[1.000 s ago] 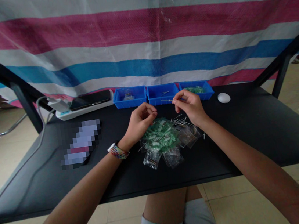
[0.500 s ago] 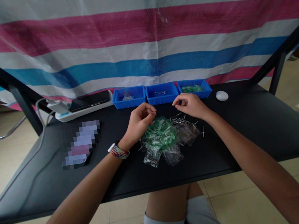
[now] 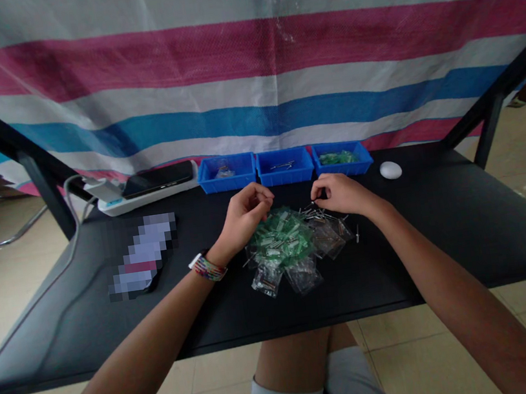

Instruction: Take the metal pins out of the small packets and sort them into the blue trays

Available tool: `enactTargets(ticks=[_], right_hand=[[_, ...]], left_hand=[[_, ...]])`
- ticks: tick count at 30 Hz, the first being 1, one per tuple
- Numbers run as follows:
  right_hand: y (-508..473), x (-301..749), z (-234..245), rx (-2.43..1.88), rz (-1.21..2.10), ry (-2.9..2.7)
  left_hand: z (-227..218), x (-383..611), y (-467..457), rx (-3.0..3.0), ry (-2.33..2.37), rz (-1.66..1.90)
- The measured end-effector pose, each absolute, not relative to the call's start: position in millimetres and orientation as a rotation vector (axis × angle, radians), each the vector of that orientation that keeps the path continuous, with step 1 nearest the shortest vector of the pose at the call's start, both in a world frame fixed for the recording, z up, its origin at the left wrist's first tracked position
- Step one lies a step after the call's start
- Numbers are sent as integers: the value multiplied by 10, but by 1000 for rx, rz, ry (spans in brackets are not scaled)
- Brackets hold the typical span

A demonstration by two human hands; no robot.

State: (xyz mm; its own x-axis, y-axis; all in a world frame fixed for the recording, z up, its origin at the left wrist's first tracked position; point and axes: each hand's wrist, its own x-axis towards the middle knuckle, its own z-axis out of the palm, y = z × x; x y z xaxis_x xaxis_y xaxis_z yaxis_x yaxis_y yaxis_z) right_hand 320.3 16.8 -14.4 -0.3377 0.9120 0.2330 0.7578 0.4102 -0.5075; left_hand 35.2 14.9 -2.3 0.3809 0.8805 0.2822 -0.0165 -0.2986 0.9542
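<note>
A heap of green parts, thin metal pins and small clear bags (image 3: 293,241) lies in the middle of the black table (image 3: 444,230). My left hand (image 3: 246,214) hovers over the heap's left side with its fingers curled and fingertips pinched together; what they hold is too small to name. My right hand (image 3: 341,194) rests at the heap's far right edge, thumb and forefinger pinched on the thin metal pins there. Three blue bins stand at the back: the left bin (image 3: 227,172), the middle bin (image 3: 285,165) with a few pins, the right bin (image 3: 340,158) with green parts.
A white power strip (image 3: 145,192) with a dark phone (image 3: 157,176) on it sits at the back left, its cable running off the left edge. A blurred flat object (image 3: 141,256) lies left of the heap. A white oval object (image 3: 390,170) sits back right. A striped tarp hangs behind.
My right hand came back from the middle blue bin and dropped to the pins at the heap's far edge. My left hand stayed almost still.
</note>
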Motion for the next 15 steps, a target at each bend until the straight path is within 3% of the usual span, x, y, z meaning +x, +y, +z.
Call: enactTargets(ticks=[15], right_hand=[[-94, 2701, 31, -1019, 793, -1833]], left_hand=[[-28, 336, 143, 1796, 847, 955]])
